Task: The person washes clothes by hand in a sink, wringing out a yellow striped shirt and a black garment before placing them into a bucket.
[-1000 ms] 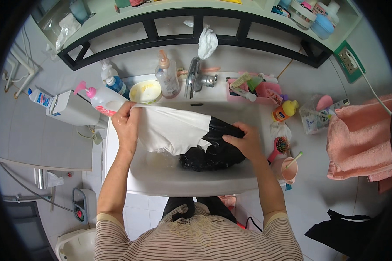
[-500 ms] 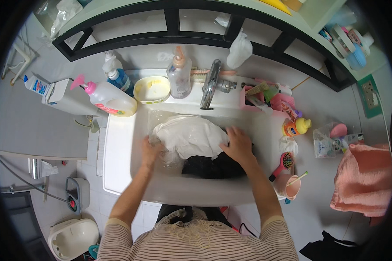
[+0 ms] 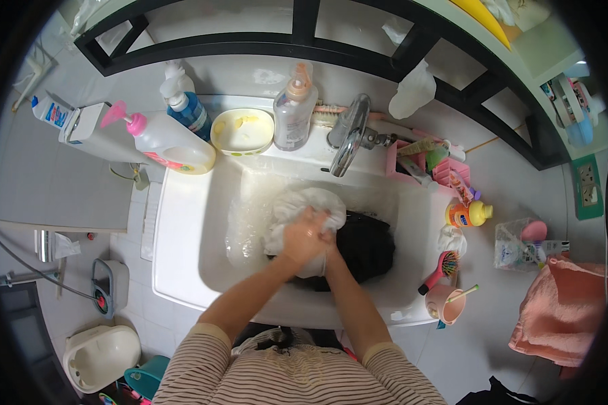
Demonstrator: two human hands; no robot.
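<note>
White cloth (image 3: 304, 202), wet and bunched, lies in the sink (image 3: 182, 223) just below the tap (image 3: 348, 131), with a black garment (image 3: 365, 246) touching it on the right. Both the left hand (image 3: 300, 236) and the right hand (image 3: 324, 233) are closed together, gripping a fold of the white cloth. Soaked, it looks soft, heavy and slippery; a bunched fold gives the surest hold. Shallow soapy water sits in the sink. A yellow soap dish (image 3: 242, 131) holds soap pieces; a pink cup (image 3: 446, 304) holds a stick.
</note>
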